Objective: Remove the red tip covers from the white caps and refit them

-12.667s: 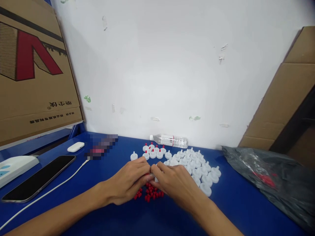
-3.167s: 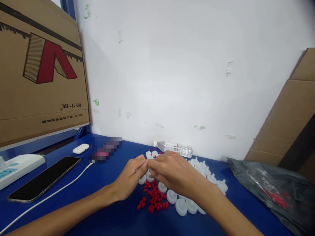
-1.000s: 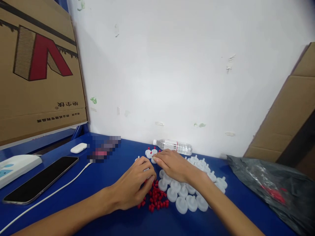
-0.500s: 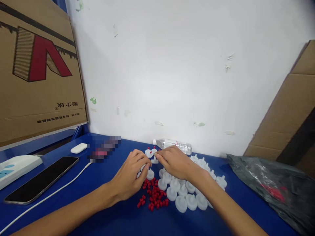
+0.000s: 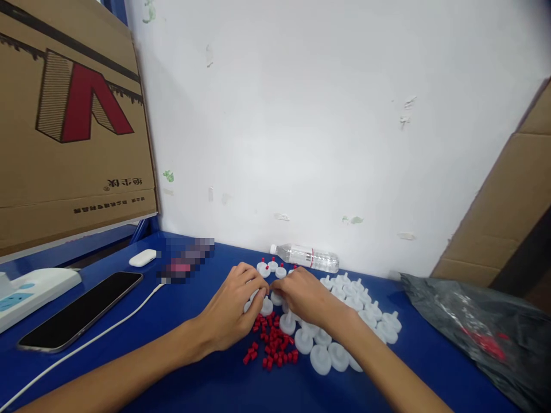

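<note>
My left hand [image 5: 241, 304] hovers over the far left edge of a pile of small red caps [image 5: 275, 341]. Its fingers are curled together, and what they pinch is hidden. Close by on its right, my right hand [image 5: 303, 295] has its fingers closed at a white plastic disc with a stem [image 5: 276, 298], partly covered by the fingertips. More white discs [image 5: 321, 358] lie massed under and around my right wrist. Beyond the hands, several discs with red caps on their stems [image 5: 280, 271] stand on the blue table [image 5: 185, 378].
A clear plastic bottle [image 5: 307, 257] lies along the wall. To the left are a phone [image 5: 81, 310], a white cable [image 5: 116, 326], a white case [image 5: 143, 258] and a power strip [image 5: 38, 292]. A dark plastic bag [image 5: 477, 332] is at right; a cardboard box [image 5: 94, 166] stands left.
My right hand has drawn slightly back toward me, and a capped disc now shows just beyond the hands. My left hand stays nearly in place. The view has shifted slightly.
</note>
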`<control>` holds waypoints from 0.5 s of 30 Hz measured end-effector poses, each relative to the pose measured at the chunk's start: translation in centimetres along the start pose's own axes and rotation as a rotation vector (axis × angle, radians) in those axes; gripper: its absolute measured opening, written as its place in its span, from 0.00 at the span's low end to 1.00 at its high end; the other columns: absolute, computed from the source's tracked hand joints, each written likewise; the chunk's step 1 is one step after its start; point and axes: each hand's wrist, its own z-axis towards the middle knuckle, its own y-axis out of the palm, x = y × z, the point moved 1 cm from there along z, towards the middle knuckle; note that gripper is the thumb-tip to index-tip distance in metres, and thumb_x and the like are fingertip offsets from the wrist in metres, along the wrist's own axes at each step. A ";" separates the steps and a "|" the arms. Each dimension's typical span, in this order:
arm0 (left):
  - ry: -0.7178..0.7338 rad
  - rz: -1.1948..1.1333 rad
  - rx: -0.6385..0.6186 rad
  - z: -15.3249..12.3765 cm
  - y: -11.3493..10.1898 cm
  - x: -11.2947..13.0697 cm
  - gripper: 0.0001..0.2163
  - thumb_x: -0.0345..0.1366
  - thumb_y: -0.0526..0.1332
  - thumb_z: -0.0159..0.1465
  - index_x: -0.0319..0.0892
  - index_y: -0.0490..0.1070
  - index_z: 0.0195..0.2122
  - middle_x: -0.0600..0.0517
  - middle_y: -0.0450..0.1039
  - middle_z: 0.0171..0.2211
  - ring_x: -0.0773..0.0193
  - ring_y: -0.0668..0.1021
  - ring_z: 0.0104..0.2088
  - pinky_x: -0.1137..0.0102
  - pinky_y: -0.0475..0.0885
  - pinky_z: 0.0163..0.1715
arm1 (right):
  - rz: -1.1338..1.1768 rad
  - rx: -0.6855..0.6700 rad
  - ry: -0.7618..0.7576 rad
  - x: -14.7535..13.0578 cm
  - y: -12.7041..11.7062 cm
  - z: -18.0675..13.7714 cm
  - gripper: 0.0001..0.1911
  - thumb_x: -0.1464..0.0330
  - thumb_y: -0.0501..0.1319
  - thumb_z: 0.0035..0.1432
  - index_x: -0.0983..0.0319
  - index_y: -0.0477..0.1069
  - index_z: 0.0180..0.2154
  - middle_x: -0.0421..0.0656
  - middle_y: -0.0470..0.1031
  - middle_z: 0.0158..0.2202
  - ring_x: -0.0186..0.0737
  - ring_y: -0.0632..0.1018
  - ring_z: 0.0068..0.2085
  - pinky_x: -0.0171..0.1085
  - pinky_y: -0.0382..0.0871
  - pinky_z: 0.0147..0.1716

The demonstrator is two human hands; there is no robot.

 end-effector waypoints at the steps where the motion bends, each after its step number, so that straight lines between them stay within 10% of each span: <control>1: -0.005 0.005 0.006 0.0 0.0 0.0 0.12 0.29 0.49 0.73 0.42 0.71 0.39 0.49 0.74 0.39 0.56 0.70 0.44 0.58 0.66 0.45 | -0.005 0.012 0.002 0.1 -0.1 0.1 0.13 0.78 0.56 0.65 0.61 0.78 0.36 0.45 0.81 0.29 0.44 0.80 0.32 0.39 0.59 0.34; 7: -0.081 0.057 0.073 0.0 -0.1 -0.2 0.08 0.32 0.52 0.73 0.42 0.70 0.46 0.48 0.74 0.42 0.53 0.70 0.44 0.57 0.65 0.45 | 0.043 0.150 0.003 -0.1 -1.8 -0.1 0.16 0.72 0.55 0.71 0.59 0.67 0.58 0.43 0.80 0.30 0.47 0.80 0.37 0.43 0.65 0.44; 15: -0.089 0.097 0.055 -0.1 0.6 -0.4 0.05 0.38 0.58 0.72 0.43 0.71 0.41 0.50 0.75 0.38 0.55 0.72 0.39 0.60 0.64 0.40 | 0.322 0.240 -0.016 -2.5 -3.3 -0.6 0.27 0.72 0.62 0.67 0.52 0.60 0.63 0.37 0.82 0.40 0.43 0.80 0.46 0.43 0.68 0.48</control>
